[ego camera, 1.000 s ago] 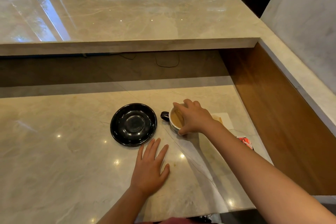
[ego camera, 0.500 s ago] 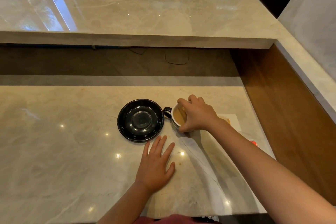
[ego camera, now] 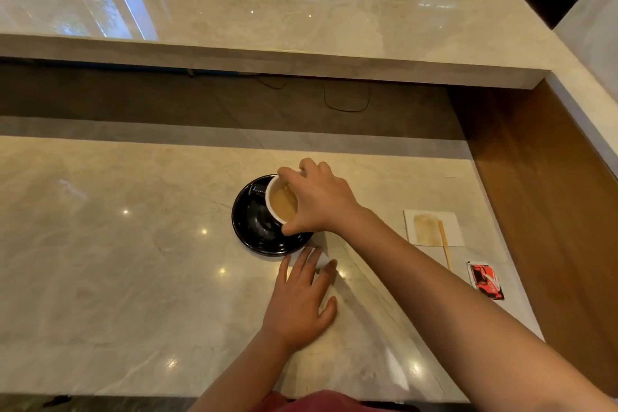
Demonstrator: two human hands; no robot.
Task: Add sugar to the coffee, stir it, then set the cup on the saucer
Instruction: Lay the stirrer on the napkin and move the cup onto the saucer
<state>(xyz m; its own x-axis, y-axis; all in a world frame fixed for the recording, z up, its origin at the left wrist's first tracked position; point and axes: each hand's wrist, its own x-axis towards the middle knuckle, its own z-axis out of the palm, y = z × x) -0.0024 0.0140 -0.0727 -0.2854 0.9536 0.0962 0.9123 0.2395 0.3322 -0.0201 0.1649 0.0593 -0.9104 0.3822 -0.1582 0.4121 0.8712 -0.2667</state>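
A white-lined cup (ego camera: 280, 202) of milky coffee is over the black saucer (ego camera: 254, 227), toward its right side. My right hand (ego camera: 317, 201) grips the cup by its rim from above and covers its right half. Whether the cup rests on the saucer or hangs just above it, I cannot tell. The cup's dark handle points left over the saucer. My left hand (ego camera: 301, 304) lies flat on the marble counter just in front of the saucer, fingers spread, holding nothing.
A stained white napkin (ego camera: 431, 227) with a wooden stir stick (ego camera: 444, 244) lies to the right. A torn red sugar packet (ego camera: 485, 281) lies near the wooden side wall (ego camera: 551, 211). A raised marble ledge (ego camera: 267, 57) overhangs the back.
My right hand has carried the cup left from the counter beside the saucer to over the saucer. My left hand has stayed flat on the counter.
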